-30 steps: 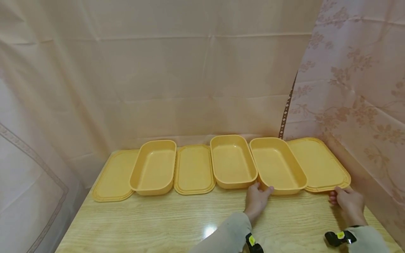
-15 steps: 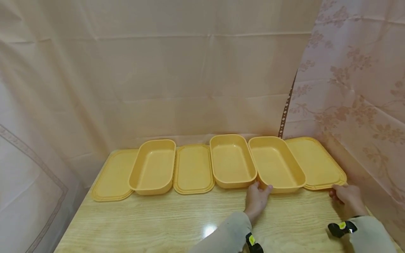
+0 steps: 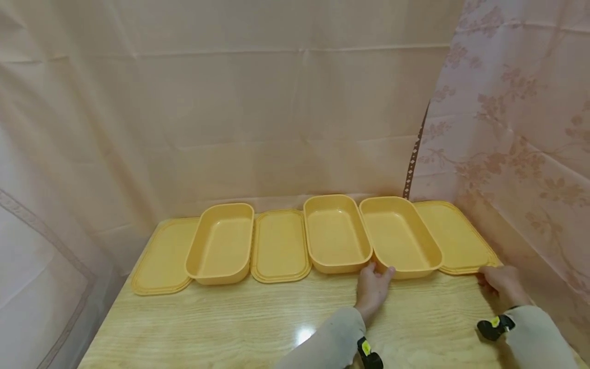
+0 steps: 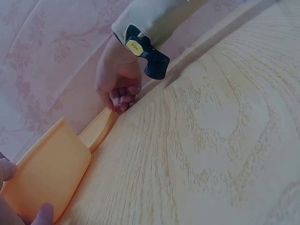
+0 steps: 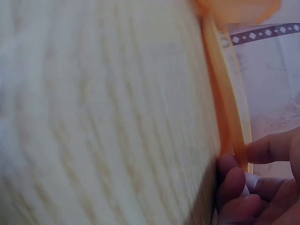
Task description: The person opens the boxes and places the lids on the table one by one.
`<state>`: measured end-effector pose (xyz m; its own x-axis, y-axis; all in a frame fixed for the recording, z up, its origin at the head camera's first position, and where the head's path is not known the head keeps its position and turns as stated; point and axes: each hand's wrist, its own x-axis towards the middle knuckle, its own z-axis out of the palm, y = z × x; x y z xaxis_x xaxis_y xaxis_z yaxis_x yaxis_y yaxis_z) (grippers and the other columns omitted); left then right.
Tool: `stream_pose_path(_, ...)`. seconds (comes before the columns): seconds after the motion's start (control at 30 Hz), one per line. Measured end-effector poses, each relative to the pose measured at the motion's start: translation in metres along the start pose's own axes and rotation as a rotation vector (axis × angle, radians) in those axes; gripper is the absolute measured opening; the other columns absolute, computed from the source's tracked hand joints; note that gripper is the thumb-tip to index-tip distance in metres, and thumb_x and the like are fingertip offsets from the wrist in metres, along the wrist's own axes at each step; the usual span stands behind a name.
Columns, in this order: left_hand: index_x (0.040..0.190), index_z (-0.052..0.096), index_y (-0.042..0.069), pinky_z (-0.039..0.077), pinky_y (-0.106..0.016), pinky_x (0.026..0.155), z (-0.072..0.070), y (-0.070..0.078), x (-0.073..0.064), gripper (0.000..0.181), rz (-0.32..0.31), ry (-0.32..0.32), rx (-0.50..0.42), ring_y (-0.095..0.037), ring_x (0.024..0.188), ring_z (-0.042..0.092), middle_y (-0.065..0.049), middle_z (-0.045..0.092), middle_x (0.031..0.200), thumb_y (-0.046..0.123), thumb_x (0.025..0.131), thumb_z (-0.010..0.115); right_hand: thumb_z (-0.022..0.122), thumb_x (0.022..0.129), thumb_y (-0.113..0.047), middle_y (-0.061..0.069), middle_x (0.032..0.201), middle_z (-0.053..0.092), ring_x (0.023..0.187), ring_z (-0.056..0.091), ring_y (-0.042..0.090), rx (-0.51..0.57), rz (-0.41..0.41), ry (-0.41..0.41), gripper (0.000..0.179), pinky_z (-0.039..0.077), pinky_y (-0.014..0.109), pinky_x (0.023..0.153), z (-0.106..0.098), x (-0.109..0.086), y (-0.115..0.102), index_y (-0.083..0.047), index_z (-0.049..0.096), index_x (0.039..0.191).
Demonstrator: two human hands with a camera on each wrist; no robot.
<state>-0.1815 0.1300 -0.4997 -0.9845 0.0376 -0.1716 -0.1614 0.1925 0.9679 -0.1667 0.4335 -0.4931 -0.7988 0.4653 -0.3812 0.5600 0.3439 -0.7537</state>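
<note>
In the head view, a yellow lid (image 3: 454, 236) lies at the right end of a row, its left part hidden by a yellow food container (image 3: 398, 236). My right hand (image 3: 502, 284) pinches the lid's near right corner; in the right wrist view the lid's edge (image 5: 229, 103) sits between thumb and fingers, slightly raised. My left hand (image 3: 372, 289) holds the near left corner of the container, thumb on its front wall and fingers at its side. The left wrist view shows that container's wall (image 4: 51, 168). Another container (image 3: 337, 233) stands against it on the left.
Further left lie a flat lid (image 3: 281, 246), a third container (image 3: 221, 243) and another lid (image 3: 166, 256) partly under it. The wood-grain table (image 3: 221, 323) reaches a beige cloth (image 3: 286, 102) behind and a floral cloth (image 3: 521, 169) at the right.
My right hand has moved a little left, sliding the right-end lid further toward the container beside it. My left hand keeps its hold on that container. The view has shifted slightly.
</note>
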Motion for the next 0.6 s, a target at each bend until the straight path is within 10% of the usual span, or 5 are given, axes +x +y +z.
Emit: stream_pose_path(0.6,0.132,0.056,-0.005,0.054,-0.039,0.080,-0.0006,0.0014,0.0014,0.061,-0.024,-0.016,0.005,-0.017,0.088,0.064,-0.004,0.069,0.094,0.034,0.088,0.071,0.052,0.090,-0.026,-0.008,0.051,0.059,0.050,0.056,0.010,-0.109,-0.058,0.051,0.038,0.048,0.028,0.049,0.0028,0.0020,0.0013,-0.011,0.068,0.059)
